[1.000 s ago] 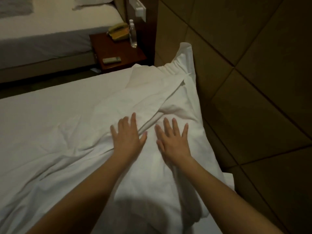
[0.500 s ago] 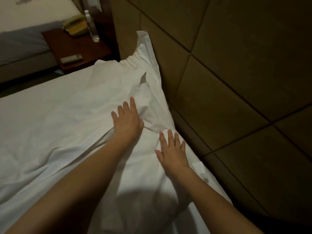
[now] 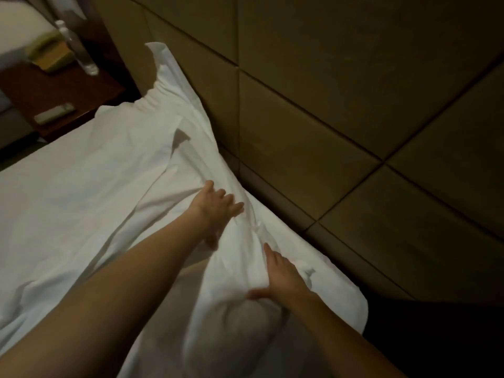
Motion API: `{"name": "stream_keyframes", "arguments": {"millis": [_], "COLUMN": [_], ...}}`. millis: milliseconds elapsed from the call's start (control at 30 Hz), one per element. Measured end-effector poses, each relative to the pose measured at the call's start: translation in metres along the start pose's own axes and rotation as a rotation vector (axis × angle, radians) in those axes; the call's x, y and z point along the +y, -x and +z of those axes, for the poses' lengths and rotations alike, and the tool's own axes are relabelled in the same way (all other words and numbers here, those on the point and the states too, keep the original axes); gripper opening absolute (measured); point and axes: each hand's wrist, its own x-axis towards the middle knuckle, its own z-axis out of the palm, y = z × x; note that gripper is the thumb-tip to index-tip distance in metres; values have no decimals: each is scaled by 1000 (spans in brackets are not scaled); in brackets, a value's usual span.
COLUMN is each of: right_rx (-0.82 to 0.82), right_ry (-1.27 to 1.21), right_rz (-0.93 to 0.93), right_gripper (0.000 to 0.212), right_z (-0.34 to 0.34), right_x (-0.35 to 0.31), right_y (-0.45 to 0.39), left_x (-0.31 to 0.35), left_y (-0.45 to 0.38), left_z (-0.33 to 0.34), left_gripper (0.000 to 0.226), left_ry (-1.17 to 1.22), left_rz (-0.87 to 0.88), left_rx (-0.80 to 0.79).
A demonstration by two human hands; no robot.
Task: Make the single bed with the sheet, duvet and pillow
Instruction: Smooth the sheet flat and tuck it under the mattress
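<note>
While both hands press flat, open, gripping nothing: pillow point(image 3: 245, 241) against headboard point(image 3: 313, 132).
Long axis along headboard; right hand point(image 3: 283, 276) near end, left hand point(image 3: 215, 208) mid-pillow.

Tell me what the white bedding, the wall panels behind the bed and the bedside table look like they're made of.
White bedding: woven cloth, probably cotton, matte; it creases and bunches softly under the left hand and the right hand.
Wall panels: large tan squares with recessed seams and a dull surface, possibly padded leatherette or fabric; too dim to tell.
Bedside table: reddish-brown wood or veneer with a slight sheen.
</note>
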Motion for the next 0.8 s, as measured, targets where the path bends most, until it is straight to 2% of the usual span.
{"name": "stream_keyframes", "arguments": {"millis": [33, 133, 167, 300, 400, 500, 633, 733, 800], "right_rx": [-4, -28, -31, -87, -125, -130, -114, -73, -46], "right_ry": [69, 116, 106, 60, -15, -63, -148, -350, -332], "right_rz": [12, 59, 71, 63, 96, 40, -58, -37, -9], "right_gripper": [119, 112, 105, 80, 75, 82, 78, 70, 66], "right_z": [1, -2, -3, -7, -14, -20, -21, -20, -36], "right_x": [5, 12, 15, 28, 40, 43, 32, 21, 23], "right_y": [0, -1, -1, 8, 17, 29, 45, 53, 54], "left_x": [3, 15, 19, 14, -3, -14, -24, -27, -29], "left_y": [-5, -14, -16, -11, -5, 0, 8, 19, 29], "left_z": [-4, -10, -11, -19, -28, -42, -49, -61, -75], "left_gripper": [105, 53, 46, 60, 72, 59, 44, 52, 56], "left_ry": [-18, -75, -99, -102, -59, -8, 24, 13, -32], "left_rz": [-3, 45, 60, 111, 95, 59, 45, 28, 39], "left_rx": [-23, -59, -77, -140, -242, -313, -240, -228, -224]}}
